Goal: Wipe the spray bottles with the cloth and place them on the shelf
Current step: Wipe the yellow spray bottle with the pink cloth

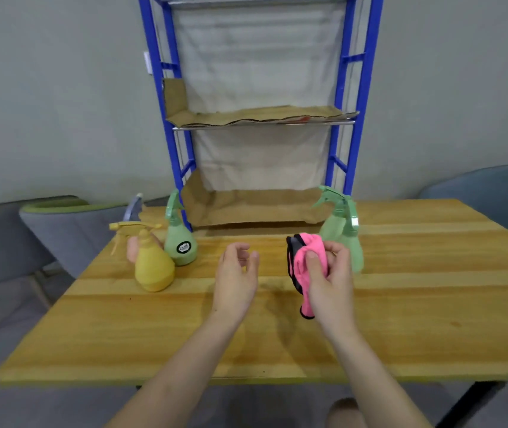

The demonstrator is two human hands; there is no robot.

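**Pink cloth (pixel 306 264) gripped, bottles on tabletop (pixel 277 335)**

I read the right hand (pixel 330 279) right of centre, fingers curled round the cloth. Beside it the left hand (pixel 237 273), loosely curled, holding nothing. Centre-left stand a yellow spray bottle (pixel 153 267) and a green spray bottle (pixel 180 242); second green bottle (pixel 344 239) just behind the right hand. Upper centre: blue shelf (pixel 262 117), lined with cardboard.

Plain workroom (blue shelf rack (pixel 365 88), wooden table (pixel 154 335))

Pink cloth (pixel 306 267), yellow bottle (pixel 153 267)
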